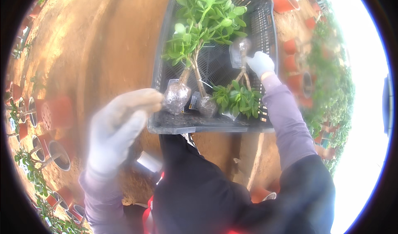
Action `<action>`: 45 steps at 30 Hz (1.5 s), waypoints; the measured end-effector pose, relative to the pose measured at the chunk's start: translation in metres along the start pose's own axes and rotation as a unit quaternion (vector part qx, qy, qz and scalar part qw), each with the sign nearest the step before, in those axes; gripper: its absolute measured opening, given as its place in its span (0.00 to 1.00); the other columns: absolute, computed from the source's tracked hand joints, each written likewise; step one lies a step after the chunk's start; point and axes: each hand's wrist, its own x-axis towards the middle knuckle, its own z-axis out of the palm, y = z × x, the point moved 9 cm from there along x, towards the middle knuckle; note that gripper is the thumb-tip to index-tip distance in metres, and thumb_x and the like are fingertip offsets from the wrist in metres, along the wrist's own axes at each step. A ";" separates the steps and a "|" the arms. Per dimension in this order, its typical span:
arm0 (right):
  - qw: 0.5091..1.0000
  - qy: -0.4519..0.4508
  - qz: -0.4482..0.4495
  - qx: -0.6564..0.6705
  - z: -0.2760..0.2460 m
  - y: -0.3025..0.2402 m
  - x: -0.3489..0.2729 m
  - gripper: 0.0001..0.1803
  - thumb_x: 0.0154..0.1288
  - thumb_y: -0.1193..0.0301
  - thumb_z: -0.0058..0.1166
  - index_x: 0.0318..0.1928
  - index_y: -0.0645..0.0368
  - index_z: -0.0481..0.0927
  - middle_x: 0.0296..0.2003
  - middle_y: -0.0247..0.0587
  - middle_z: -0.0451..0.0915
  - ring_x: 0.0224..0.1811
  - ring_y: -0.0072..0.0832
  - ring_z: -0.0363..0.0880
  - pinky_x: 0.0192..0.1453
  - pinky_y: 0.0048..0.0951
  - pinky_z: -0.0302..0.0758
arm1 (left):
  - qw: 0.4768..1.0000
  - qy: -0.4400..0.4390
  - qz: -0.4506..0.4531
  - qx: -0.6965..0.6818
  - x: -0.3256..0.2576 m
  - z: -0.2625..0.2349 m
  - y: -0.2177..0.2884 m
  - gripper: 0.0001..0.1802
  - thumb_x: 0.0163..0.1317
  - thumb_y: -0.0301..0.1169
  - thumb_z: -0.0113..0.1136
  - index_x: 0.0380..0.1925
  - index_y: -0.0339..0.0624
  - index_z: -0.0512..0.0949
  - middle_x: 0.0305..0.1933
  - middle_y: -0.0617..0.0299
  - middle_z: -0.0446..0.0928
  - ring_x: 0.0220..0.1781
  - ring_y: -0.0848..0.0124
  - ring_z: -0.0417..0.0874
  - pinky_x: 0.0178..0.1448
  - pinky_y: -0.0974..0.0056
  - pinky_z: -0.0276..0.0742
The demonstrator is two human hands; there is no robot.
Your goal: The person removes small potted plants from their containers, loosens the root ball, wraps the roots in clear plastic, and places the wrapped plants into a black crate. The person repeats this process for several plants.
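Observation:
A black slatted plastic crate [213, 128] holds several jade plants, their root balls wrapped in clear film. Leafy green tops [207, 20] fill its far end, while two wrapped root balls, one of them at the left [177, 98], lie near its close edge. At the right side, another jade plant [239, 99] lies the other way round, root ball far and leaves near. My gloved right hand [261, 63] is closed at that plant's stem, its fingertips partly hidden. My gloved left hand [124, 120], slightly blurred, is raised at the crate's near left corner, fingers stretched out and thumb apart, holding nothing.
Orange-brown pots [58, 113] lie on their sides along the left, some with stems coming out. More pots [299, 84] and green plants [331, 76] line the right. Bare brown soil [120, 47] lies left of the crate. A white object [149, 162] is on the ground below my left hand.

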 end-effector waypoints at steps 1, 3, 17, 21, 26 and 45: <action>0.997 0.057 -0.038 -0.044 -0.018 -0.011 0.003 0.26 0.62 0.52 0.60 0.46 0.64 0.83 0.45 0.56 0.84 0.51 0.44 0.83 0.53 0.42 0.78 | 0.999 -0.043 -0.033 0.005 0.014 0.022 -0.009 0.18 0.70 0.25 0.55 0.57 0.27 0.75 0.55 0.52 0.81 0.56 0.67 0.82 0.63 0.64 0.75; 0.996 0.057 -0.055 -0.042 -0.031 -0.021 0.019 0.26 0.60 0.54 0.60 0.48 0.63 0.83 0.49 0.56 0.83 0.53 0.46 0.82 0.57 0.42 0.76 | 0.988 -0.118 -0.082 0.059 0.042 0.060 -0.032 0.17 0.70 0.24 0.55 0.56 0.30 0.77 0.55 0.55 0.82 0.55 0.69 0.82 0.62 0.64 0.75; 0.970 -0.106 -0.172 -0.138 0.008 -0.062 0.111 0.34 0.52 0.47 0.65 0.50 0.63 0.84 0.49 0.57 0.84 0.54 0.46 0.82 0.59 0.39 0.76 | 0.969 -0.167 -0.127 0.128 0.146 0.114 -0.120 0.17 0.69 0.31 0.60 0.54 0.35 0.80 0.48 0.55 0.85 0.50 0.71 0.85 0.55 0.66 0.79; 0.998 0.000 -0.061 -0.018 -0.039 -0.045 0.088 0.33 0.53 0.45 0.63 0.48 0.63 0.86 0.47 0.57 0.85 0.52 0.46 0.84 0.57 0.40 0.78 | 0.974 -0.133 -0.172 0.069 0.142 0.108 -0.136 0.16 0.69 0.31 0.60 0.54 0.36 0.80 0.46 0.59 0.85 0.48 0.75 0.83 0.54 0.68 0.78; 0.996 -0.002 -0.068 -0.063 -0.022 -0.048 0.041 0.34 0.55 0.43 0.61 0.47 0.62 0.86 0.47 0.57 0.84 0.52 0.46 0.84 0.57 0.42 0.78 | 0.972 -0.168 -0.137 0.089 0.145 0.116 -0.146 0.17 0.69 0.31 0.60 0.54 0.35 0.80 0.44 0.60 0.85 0.47 0.76 0.83 0.55 0.69 0.78; 0.993 0.036 0.034 0.110 -0.017 -0.034 0.028 0.50 0.53 0.46 0.67 0.63 0.72 0.63 0.49 0.65 0.82 0.54 0.55 0.82 0.58 0.44 0.77 | 0.984 -0.147 -0.093 0.039 0.209 0.172 -0.184 0.27 0.65 0.30 0.60 0.64 0.32 0.72 0.60 0.46 0.80 0.60 0.64 0.81 0.65 0.63 0.74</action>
